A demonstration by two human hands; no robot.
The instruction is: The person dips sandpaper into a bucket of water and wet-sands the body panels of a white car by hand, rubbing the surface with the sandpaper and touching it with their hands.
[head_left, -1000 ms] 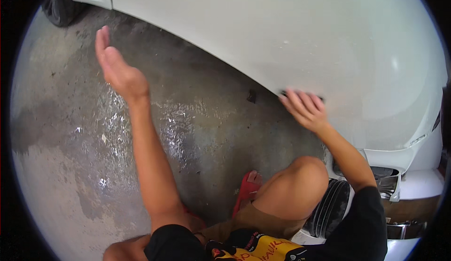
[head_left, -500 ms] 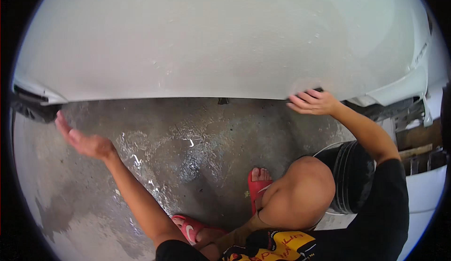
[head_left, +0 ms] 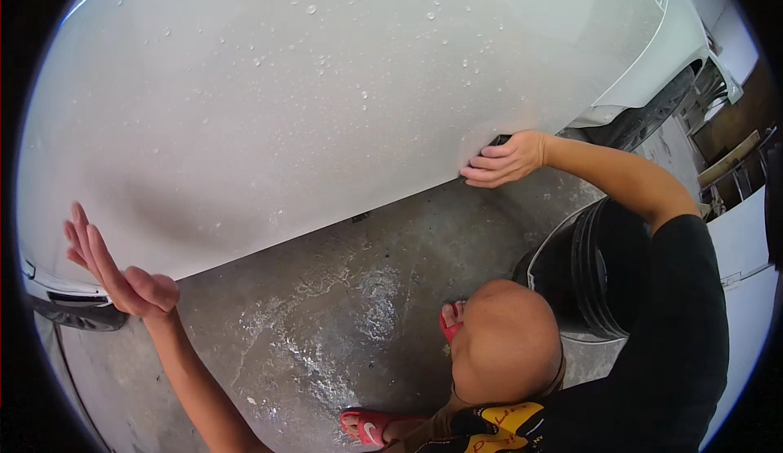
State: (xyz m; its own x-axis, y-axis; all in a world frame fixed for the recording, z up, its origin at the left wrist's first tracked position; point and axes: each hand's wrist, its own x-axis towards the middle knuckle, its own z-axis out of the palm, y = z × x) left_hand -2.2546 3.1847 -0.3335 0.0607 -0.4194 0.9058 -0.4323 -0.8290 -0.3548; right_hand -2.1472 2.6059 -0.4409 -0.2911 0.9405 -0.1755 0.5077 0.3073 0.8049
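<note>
A large white car body panel (head_left: 326, 102), dotted with water drops, fills the upper view. Near its lower edge, my right hand (head_left: 507, 159) is closed round a small black block (head_left: 501, 139) and presses it against the panel. Most of the block is hidden by my fingers, so its exact kind does not show. My left hand (head_left: 114, 265) is raised at the left, in front of the panel's lower corner. Its fingers are stretched out and it holds nothing; whether it touches the panel I cannot tell.
Beside my right knee stands a black bucket (head_left: 591, 269). Wet concrete floor (head_left: 318, 322) lies below the car. Tires show at the left (head_left: 86, 313) and right (head_left: 652, 114). My feet wear red slides (head_left: 373, 427). Ladder-like clutter sits at the far right.
The view has tilted, so the panel's lower edge now slopes up to the right. My left hand is higher against the panel; my right hand still presses the black block to its lower edge.
</note>
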